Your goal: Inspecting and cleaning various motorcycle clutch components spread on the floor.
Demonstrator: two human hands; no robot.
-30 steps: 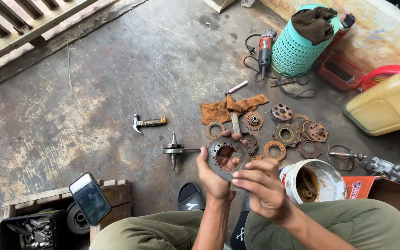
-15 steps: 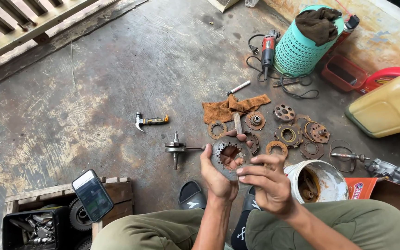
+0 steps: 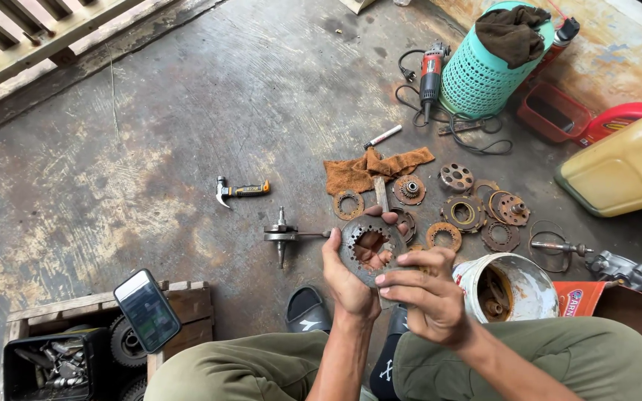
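The left hand (image 3: 347,278) cups a round, toothed metal clutch plate (image 3: 369,249) from behind, thumb on its left rim and a fingertip showing at the top edge. The right hand (image 3: 425,297) pinches the plate's lower right rim between thumb and fingers. Held above the knees, the plate is dull grey with rusty brown patches, notched around the outside, with a large central opening through which the palm shows.

On the floor just beyond lie about eight more rusty discs and rings (image 3: 464,214), spread beside one crumpled orange-brown rag (image 3: 373,167). One steel crankshaft with its rod (image 3: 285,234) lies left of the plate, and one claw hammer with a black and orange grip (image 3: 241,191) farther left. One white plastic bucket (image 3: 510,286) holding oily parts stands by the right knee. One red-bodied angle grinder (image 3: 430,73) lies near one teal mesh basket (image 3: 484,63); one yellow plastic jug (image 3: 626,167) is at the right. One smartphone (image 3: 147,308) leans on a wooden crate (image 3: 187,301).

The surface is stained, worn grey concrete floor (image 3: 150,134), with wooden slats along the upper left.
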